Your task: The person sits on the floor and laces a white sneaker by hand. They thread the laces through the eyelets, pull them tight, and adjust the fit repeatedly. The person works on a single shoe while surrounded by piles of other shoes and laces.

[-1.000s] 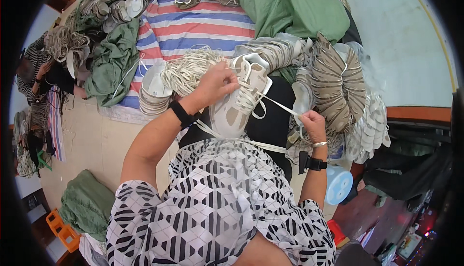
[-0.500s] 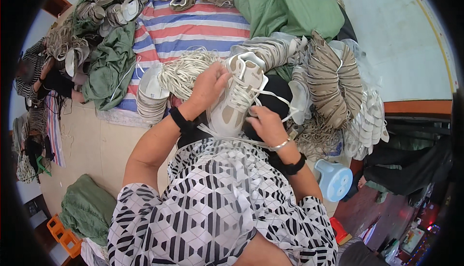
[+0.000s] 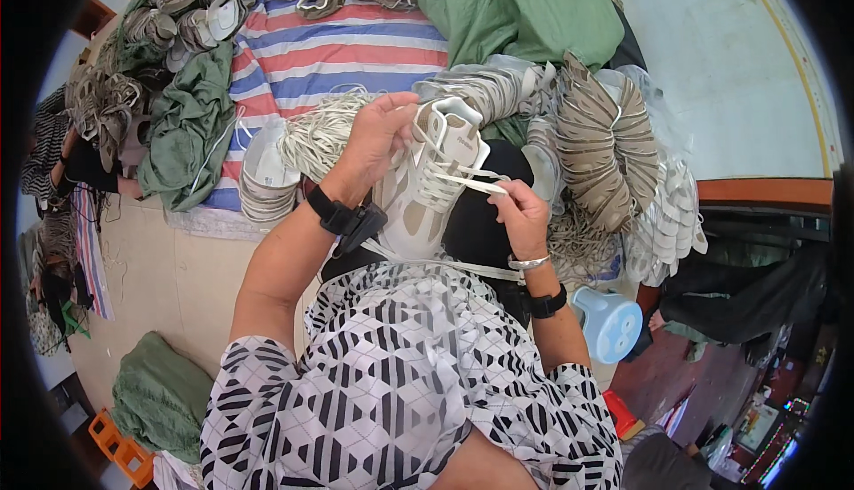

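Observation:
A white and beige shoe upper (image 3: 409,234) lies on my lap with its toe toward me and its collar away from me. White laces (image 3: 476,185) run through its eyelets. My right hand (image 3: 525,216), beside the upper, pinches these laces and draws them out to the right. At the upper's left side, my left hand (image 3: 378,138) has its thumb and fingers closed on a lace near the collar. Part of that grip is hidden by the fingers. Another pale strap or lace (image 3: 476,267) lies across my lap below the toe.
Left of the upper sit a bundle of white laces (image 3: 320,138) and stacked pale uppers (image 3: 269,183). On the right are bundled beige uppers (image 3: 592,161) and a blue stool (image 3: 616,325). A green sack (image 3: 525,14) lies on the striped sheet (image 3: 342,54). Another person (image 3: 76,161) sits far left.
My right hand has moved right and slightly up from the upper's side, pulling the laces outward. My left hand has shifted slightly left and up, off the upper's edge. The view has shifted a little.

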A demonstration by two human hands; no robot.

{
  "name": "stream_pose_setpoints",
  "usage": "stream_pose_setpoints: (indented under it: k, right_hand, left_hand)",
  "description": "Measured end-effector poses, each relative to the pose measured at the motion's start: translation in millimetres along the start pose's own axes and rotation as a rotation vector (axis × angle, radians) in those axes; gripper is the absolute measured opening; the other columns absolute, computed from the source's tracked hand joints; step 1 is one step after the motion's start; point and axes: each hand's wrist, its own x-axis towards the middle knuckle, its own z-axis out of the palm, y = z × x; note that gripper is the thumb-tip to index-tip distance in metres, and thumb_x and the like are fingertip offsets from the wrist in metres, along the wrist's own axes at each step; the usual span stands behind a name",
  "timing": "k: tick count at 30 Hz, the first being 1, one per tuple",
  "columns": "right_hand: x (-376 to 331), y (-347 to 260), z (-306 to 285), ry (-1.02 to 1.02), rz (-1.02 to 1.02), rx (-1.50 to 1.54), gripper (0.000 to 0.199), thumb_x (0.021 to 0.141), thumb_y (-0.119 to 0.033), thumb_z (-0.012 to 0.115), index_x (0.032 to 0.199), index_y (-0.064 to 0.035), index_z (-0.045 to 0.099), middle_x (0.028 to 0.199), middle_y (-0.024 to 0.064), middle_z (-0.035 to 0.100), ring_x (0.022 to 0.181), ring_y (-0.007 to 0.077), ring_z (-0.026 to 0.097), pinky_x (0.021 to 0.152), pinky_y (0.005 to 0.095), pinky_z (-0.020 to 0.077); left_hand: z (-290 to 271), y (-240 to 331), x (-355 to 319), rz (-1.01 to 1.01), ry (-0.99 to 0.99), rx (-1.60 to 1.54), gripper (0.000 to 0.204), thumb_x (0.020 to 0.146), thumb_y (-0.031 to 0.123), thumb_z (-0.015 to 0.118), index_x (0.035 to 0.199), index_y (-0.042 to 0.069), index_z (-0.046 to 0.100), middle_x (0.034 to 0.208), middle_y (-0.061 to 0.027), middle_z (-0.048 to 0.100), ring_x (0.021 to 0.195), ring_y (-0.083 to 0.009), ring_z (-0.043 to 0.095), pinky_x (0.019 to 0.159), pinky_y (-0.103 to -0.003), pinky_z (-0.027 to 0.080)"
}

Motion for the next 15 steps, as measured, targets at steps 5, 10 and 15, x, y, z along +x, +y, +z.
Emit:
stream_pose_setpoints:
  k: [5, 10, 15]
  right_hand:
    - [-3.2, -5.6, -3.7, -0.125, -0.207, -0.176, 0.013, 0.074, -0.001, 0.072, 0.082, -0.0014, 0.060, 0.077, 0.0001, 0.051, 0.061, 0.0068, 0.047, 0.056, 0.0213, 0.0387]
    - [9.2, -2.3, 3.5, -0.246, -0.251, -0.141, 0.012, 0.075, -0.003, 0.072, 0.083, -0.0020, 0.062, 0.078, -0.0002, 0.053, 0.060, 0.0072, 0.047, 0.056, 0.0215, 0.0394]
    - [15.8, -1.0, 8.3, -0.010, -0.167, 0.044, 0.011, 0.077, -0.005, 0.070, 0.087, -0.0030, 0.065, 0.079, 0.0026, 0.056, 0.062, 0.0090, 0.052, 0.057, 0.0246, 0.0432]
  left_hand:
    - [-20.4, 6.9, 16.2, 0.088, 0.057, -0.152, 0.026, 0.090, 0.012, 0.060, 0.114, 0.005, 0.054, 0.061, 0.0043, 0.050, 0.047, -0.0043, 0.039, 0.049, -0.019, 0.038]
    - [-44.2, 32.4, 34.9, 0.167, 0.086, -0.203, 0.028, 0.088, 0.010, 0.062, 0.114, 0.003, 0.055, 0.061, 0.0036, 0.049, 0.049, -0.0051, 0.038, 0.050, -0.019, 0.036]
    - [-89.9, 82.3, 33.8, 0.375, 0.172, -0.307, 0.024, 0.088, 0.009, 0.062, 0.111, 0.003, 0.056, 0.062, 0.0031, 0.047, 0.049, -0.0054, 0.037, 0.052, -0.019, 0.036]
